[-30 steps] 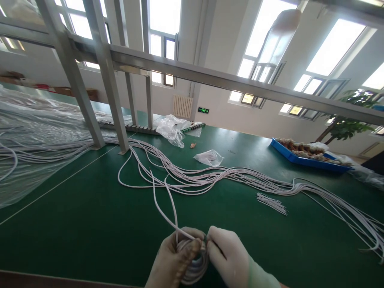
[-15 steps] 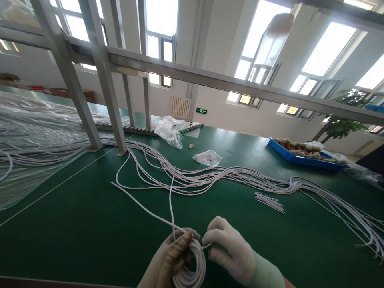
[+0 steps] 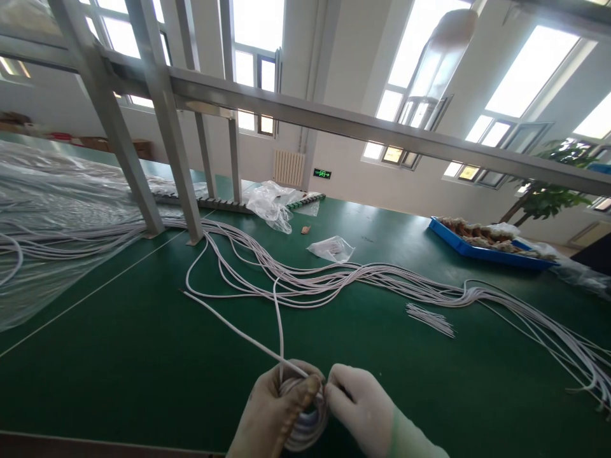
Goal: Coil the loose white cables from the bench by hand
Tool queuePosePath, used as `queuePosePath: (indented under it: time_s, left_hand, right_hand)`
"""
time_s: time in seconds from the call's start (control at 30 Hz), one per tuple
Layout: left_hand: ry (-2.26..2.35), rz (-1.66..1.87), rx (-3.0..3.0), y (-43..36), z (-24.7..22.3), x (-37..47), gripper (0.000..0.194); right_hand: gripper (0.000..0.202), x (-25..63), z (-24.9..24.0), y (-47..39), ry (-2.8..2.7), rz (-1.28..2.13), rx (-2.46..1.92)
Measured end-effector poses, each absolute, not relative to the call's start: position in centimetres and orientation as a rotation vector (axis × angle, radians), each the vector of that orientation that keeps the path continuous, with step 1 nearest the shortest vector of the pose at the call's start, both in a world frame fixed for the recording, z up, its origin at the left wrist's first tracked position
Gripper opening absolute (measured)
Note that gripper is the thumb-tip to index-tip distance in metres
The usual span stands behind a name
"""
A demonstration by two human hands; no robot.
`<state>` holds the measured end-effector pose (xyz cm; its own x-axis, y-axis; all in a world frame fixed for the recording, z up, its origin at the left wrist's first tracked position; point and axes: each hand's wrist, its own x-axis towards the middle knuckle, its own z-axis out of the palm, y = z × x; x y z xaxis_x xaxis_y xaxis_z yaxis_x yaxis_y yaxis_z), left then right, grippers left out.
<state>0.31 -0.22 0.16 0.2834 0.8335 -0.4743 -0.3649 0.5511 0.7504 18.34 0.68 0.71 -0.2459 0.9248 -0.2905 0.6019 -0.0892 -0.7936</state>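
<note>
A coil of white cable (image 3: pixel 305 432) is gripped in my gloved left hand (image 3: pixel 274 407), with the thumb pressed over its top. Two cable ends run up from the coil, one toward the left and one toward the long cable bundle (image 3: pixel 305 299). My right hand (image 3: pixel 360 404), in a white glove, touches the coil's upper right side with its fingers pinched together. What sits between those fingertips is hidden. Short white ties (image 3: pixel 431 319) lie in a small pile on the green table (image 3: pixel 143 369).
Metal frame posts (image 3: pixel 176 146) stand at the left beside clear plastic sheeting (image 3: pixel 62 191). A small plastic bag (image 3: pixel 331 249) lies behind the bundle. At the back right is a blue tray (image 3: pixel 491 252) of brown and white pieces.
My right fingers have closed in against the coil, and the thin strip seen between the hands earlier is now hidden. My left hand has turned slightly, its thumb further over the coil.
</note>
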Motion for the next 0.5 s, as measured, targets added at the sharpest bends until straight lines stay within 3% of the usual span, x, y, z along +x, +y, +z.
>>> queuePosePath:
  time_s: [0.1,0.17,0.33,0.5]
  left_hand:
    - [1.022,0.885,0.62,-0.1,-0.6,0.5,0.043]
    - [0.986,0.902,0.56,0.0,-0.7,0.3,0.043]
    - [0.978,0.912,0.507,-0.5,1.0,-0.7,0.06]
    - [0.944,0.857,0.505,-0.7,2.3,-0.8,0.057]
  right_hand:
    - [0.024,18.3,0.0,0.9,-1.665,1.59,-1.704]
    - [0.028,18.9,-0.3,1.0,-1.64,1.626,-1.646]
    - [0.018,20.7,0.0,0.9,-2.084,0.827,-1.361]
    - [0.008,20.8,0.3,1.6,-2.595,0.236,-1.116]
